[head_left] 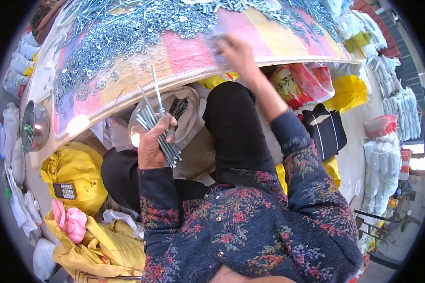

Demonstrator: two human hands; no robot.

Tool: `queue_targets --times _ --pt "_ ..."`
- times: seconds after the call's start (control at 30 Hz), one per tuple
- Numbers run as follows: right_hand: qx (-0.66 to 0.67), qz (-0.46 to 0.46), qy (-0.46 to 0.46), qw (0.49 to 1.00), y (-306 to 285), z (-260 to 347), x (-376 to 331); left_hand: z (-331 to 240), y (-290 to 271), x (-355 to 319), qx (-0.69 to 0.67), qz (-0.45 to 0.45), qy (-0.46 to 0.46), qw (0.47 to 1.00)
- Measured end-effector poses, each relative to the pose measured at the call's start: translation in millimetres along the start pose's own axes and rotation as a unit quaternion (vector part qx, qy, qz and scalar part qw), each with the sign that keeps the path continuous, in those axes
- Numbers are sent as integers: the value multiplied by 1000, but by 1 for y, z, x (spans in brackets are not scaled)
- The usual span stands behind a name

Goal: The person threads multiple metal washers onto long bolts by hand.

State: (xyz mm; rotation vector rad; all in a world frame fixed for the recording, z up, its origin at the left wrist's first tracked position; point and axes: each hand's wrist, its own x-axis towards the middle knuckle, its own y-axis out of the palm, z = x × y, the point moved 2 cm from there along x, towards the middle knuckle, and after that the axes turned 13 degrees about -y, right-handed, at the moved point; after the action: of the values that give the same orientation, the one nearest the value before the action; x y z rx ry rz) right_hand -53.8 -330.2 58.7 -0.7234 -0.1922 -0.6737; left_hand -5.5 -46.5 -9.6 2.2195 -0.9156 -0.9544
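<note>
A bundle of long silvery bolts (148, 118) is gripped in my left hand (152, 144), in front of the table's near edge. One bolt stands up above the others between the thumb and fingers, with what looks like a nut or washer partway along it. My right hand (239, 55) is over the table's near edge, beside the heap of washers (174, 26). Its fingertips are smeared by motion, so I cannot make out whether they hold anything. Loose bolts (87, 21) lie behind the washers.
A striped cloth (189, 54) covers the table. At its left corner sits a metal bowl (35, 126). Below the edge, an open white sack (189, 127) holds dark bolts. Yellow sacks (73, 165) stand at my left, and a red bag (290, 87) lies under the table.
</note>
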Motion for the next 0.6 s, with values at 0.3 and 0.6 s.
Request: queue_targets --times 0.3,0.6 --pt "-323 -27 -145 935 28 -82 86 6 15 14 13 -30 -51 998" --pt "33 40 -74 996 21 -5 34 5 14 14 49 -39 -36 997"
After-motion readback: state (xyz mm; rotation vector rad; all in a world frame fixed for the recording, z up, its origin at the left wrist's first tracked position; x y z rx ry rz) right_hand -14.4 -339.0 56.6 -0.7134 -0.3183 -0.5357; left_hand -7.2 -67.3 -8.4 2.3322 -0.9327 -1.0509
